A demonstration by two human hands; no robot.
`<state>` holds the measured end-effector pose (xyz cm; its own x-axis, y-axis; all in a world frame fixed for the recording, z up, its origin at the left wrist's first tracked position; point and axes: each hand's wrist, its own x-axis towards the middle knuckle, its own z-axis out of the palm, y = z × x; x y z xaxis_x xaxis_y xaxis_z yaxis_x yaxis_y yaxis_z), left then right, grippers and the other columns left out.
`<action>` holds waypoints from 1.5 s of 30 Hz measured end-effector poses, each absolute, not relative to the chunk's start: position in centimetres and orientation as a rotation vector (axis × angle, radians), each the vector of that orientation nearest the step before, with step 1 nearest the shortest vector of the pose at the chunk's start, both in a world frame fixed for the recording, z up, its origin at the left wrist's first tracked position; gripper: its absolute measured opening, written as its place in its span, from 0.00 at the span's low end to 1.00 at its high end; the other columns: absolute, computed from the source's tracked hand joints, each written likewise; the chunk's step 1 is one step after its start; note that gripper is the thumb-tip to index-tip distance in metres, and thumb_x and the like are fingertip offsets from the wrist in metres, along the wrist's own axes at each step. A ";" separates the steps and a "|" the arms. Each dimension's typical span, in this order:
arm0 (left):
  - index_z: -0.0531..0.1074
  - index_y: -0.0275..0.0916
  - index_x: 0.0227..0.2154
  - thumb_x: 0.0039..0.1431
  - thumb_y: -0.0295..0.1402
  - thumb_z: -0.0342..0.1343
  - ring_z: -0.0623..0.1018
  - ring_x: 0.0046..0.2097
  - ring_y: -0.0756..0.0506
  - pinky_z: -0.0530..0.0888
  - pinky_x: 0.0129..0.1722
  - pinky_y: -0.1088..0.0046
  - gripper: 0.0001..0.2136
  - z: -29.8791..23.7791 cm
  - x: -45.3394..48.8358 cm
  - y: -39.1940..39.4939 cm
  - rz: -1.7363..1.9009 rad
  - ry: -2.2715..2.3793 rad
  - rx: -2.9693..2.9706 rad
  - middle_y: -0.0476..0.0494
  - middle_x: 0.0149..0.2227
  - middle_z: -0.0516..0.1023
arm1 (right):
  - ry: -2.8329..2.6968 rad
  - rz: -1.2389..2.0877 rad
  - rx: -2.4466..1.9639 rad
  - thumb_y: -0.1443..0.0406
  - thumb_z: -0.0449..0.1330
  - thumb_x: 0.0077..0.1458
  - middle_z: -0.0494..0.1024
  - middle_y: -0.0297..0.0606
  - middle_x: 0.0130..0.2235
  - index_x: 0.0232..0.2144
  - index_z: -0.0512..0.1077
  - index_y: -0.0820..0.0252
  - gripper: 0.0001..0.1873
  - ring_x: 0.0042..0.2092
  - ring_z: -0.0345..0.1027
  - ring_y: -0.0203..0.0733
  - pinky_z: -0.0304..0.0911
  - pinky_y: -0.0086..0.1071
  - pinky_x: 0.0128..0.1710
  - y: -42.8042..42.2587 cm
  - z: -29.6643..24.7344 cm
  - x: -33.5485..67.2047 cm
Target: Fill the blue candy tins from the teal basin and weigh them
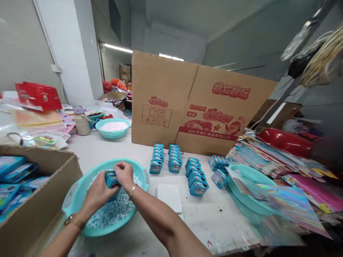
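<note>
Head view: both my hands are over the near-left turquoise basin [107, 232], which holds a wide layer of pale pellets [116, 210]. My left hand [100, 191] is curled around a small blue box [110, 179], thumb and fingers on its sides. My right hand [124, 175] is narrow, fingers drawn in and touching the top right of the box; whether they grip it or only press on it, I cannot tell. The box is above the pellets, inside the basin's rim.

Near left, an open cardboard carton [53, 203] with blue packs [16, 175] heaped in it. Just right of the basin, a flat white device [169, 198] on the white table [209, 221]. Beyond and right of that, more blue boxes: two rows [156, 166] [175, 165] toward the far side, a third row [198, 188] nearer and further right, then a far-right cluster [220, 162] with one tilted box [219, 179] in front of it.

Right: a second turquoise basin [246, 203], shiny sheets [292, 203] lying across it. Far left: a smaller basin [112, 135] of pale pinkish pellets, beside a bottle [81, 124]. Far centre: a large printed carton [160, 85], standing upright.
</note>
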<state>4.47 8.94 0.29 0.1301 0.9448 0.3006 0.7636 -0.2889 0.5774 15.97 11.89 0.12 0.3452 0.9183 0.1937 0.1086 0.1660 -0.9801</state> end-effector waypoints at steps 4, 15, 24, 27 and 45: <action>0.62 0.39 0.45 0.44 0.44 0.59 0.77 0.44 0.35 0.72 0.40 0.63 0.25 -0.2 4.3 8.4 0.869 1.670 2.155 0.40 0.42 0.74 | -1.111 0.789 -1.231 0.64 0.59 0.47 0.79 0.32 0.27 0.27 0.78 0.58 0.07 0.32 0.71 0.40 0.65 0.31 0.36 11.5 -0.2 16.2; 0.61 0.39 0.49 0.47 0.37 0.61 0.76 0.47 0.40 0.72 0.45 0.65 0.26 -0.9 3.9 7.0 0.901 1.576 2.166 0.41 0.47 0.74 | -1.171 1.020 -1.173 0.51 0.47 0.59 0.80 0.39 0.35 0.42 0.73 0.59 0.23 0.36 0.74 0.42 0.67 0.33 0.37 11.1 -0.1 16.8; 0.71 0.40 0.33 0.27 0.30 0.66 0.77 0.42 0.31 0.70 0.42 0.60 0.23 1.6 1.2 8.5 0.394 1.623 2.286 0.38 0.37 0.77 | -1.465 1.038 -1.643 0.59 0.65 0.47 0.75 0.50 0.50 0.40 0.74 0.60 0.17 0.56 0.62 0.58 0.50 0.48 0.57 10.5 -3.9 22.3; 0.70 0.40 0.26 0.18 0.25 0.66 0.78 0.38 0.31 0.70 0.37 0.61 0.23 0.5 2.9 9.9 0.223 1.611 2.270 0.40 0.32 0.77 | -1.461 1.029 -1.762 0.59 0.63 0.50 0.72 0.52 0.52 0.36 0.74 0.60 0.13 0.57 0.60 0.61 0.46 0.53 0.58 10.8 -5.4 20.5; 0.59 0.36 0.53 0.44 0.32 0.61 0.74 0.52 0.39 0.70 0.51 0.63 0.31 -0.9 3.9 7.7 1.013 1.701 1.920 0.38 0.50 0.72 | -1.201 0.959 -1.277 0.58 0.60 0.41 0.76 0.33 0.23 0.22 0.77 0.60 0.12 0.30 0.67 0.40 0.61 0.31 0.32 14.2 0.0 15.5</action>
